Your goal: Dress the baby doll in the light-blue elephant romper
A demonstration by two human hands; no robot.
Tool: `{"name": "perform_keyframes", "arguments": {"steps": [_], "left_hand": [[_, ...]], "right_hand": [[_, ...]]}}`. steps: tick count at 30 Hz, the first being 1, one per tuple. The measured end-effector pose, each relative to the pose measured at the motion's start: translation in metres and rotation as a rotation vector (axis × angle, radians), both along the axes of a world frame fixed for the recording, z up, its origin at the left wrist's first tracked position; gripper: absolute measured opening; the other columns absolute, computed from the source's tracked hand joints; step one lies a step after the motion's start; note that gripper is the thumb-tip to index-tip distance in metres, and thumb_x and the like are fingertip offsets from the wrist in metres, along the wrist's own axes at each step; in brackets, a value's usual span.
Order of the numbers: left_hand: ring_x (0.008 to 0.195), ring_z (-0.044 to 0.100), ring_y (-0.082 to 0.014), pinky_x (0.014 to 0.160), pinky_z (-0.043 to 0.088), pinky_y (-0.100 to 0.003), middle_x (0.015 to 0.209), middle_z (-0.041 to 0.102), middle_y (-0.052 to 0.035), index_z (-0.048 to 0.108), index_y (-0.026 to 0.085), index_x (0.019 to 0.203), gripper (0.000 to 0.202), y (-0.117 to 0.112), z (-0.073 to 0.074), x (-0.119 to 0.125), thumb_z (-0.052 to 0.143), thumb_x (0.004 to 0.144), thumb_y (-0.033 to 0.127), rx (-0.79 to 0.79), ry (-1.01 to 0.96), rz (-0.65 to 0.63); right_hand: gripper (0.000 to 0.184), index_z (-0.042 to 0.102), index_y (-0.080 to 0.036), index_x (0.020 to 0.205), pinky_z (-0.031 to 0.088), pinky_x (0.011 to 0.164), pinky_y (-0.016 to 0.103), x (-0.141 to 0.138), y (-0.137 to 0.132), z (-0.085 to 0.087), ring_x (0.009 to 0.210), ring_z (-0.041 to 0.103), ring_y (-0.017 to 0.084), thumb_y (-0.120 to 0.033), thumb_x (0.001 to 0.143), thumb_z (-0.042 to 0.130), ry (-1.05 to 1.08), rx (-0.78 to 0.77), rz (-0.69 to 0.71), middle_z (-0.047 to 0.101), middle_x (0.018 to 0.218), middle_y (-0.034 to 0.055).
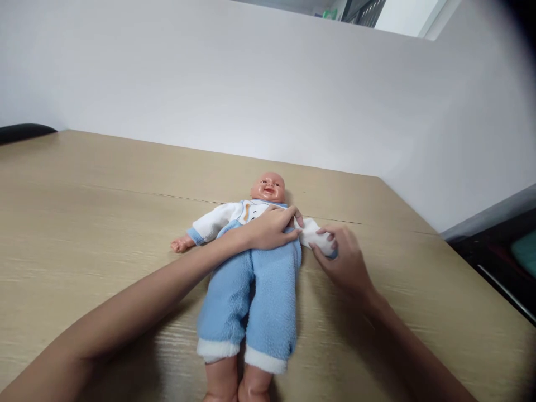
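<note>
A baby doll lies on its back on the wooden table, head toward the wall. It wears a white top with blue cuffs and fluffy light-blue trousers. My left hand rests across the doll's chest, fingers curled over the fabric near its shoulder. My right hand is closed on the doll's white sleeve at the doll's outstretched arm, covering its cuff. The doll's other arm lies bare-handed on the table.
A white wall runs close behind the table. The table's right edge drops off toward a dark floor area with a teal object. A dark chair back shows at the far left.
</note>
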State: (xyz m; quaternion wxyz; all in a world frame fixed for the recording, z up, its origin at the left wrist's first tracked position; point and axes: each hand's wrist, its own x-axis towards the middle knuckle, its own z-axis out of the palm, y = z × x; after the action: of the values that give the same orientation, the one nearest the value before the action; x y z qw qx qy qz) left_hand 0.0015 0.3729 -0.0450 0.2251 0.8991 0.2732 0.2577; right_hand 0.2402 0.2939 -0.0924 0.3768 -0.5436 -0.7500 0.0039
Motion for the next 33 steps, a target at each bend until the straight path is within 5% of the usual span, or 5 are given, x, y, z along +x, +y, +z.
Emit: {"name": "perform_keyframes", "arguments": {"steps": [3,8,13,22,33], "left_hand": [[0.090,0.065,-0.0244,0.085,0.047,-0.038,0.098,0.070,-0.0059,0.057,0.019,0.121,0.025,-0.001,0.004,0.001,0.059,0.099,0.031,0.037,-0.017,0.018],[0.116,0.059,-0.0339,0.099,0.045,-0.045,0.121,0.067,-0.0154,0.059,0.016,0.120,0.040,0.001,0.014,0.012,0.073,0.094,0.043,0.217,0.083,0.043],[0.121,0.057,-0.0374,0.100,0.043,-0.048,0.133,0.065,-0.0173,0.055,0.015,0.132,0.069,0.005,0.007,0.030,0.087,0.080,0.047,0.219,0.266,0.007],[0.103,0.059,-0.0313,0.094,0.045,-0.045,0.119,0.071,-0.0110,0.064,0.019,0.118,0.031,0.001,-0.013,0.022,0.070,0.089,0.030,0.255,0.071,0.117],[0.119,0.067,-0.0320,0.106,0.051,-0.047,0.130,0.072,-0.0155,0.063,0.013,0.125,0.043,0.013,-0.020,0.001,0.062,0.083,0.024,-0.075,-0.563,0.106]], "right_hand": [[0.048,0.061,-0.023,0.124,0.046,0.100,0.058,0.032,0.008,0.003,0.119,0.061,0.041,-0.047,0.085,0.076,-0.182,-0.005,-0.009,0.068,0.125,0.0143],[0.042,0.068,-0.022,0.107,0.057,0.074,0.043,0.058,0.016,0.006,0.086,0.072,0.032,-0.048,0.076,0.082,0.028,-0.330,-0.008,0.075,0.102,0.0097],[0.045,0.069,-0.024,0.109,0.059,0.080,0.043,0.037,0.000,0.025,0.088,0.072,0.029,-0.046,0.074,0.086,0.179,-0.125,-0.074,0.075,0.104,0.0083],[0.104,0.031,-0.026,0.155,0.061,0.093,0.042,0.030,-0.003,0.021,0.117,0.068,0.031,-0.047,0.075,0.093,0.331,-0.119,0.198,0.065,0.126,0.0125],[0.051,0.053,-0.030,0.146,0.048,0.114,0.061,0.007,0.003,-0.018,0.135,0.058,0.038,-0.036,0.098,0.069,-0.086,-0.233,0.491,0.062,0.143,0.0145]]}}
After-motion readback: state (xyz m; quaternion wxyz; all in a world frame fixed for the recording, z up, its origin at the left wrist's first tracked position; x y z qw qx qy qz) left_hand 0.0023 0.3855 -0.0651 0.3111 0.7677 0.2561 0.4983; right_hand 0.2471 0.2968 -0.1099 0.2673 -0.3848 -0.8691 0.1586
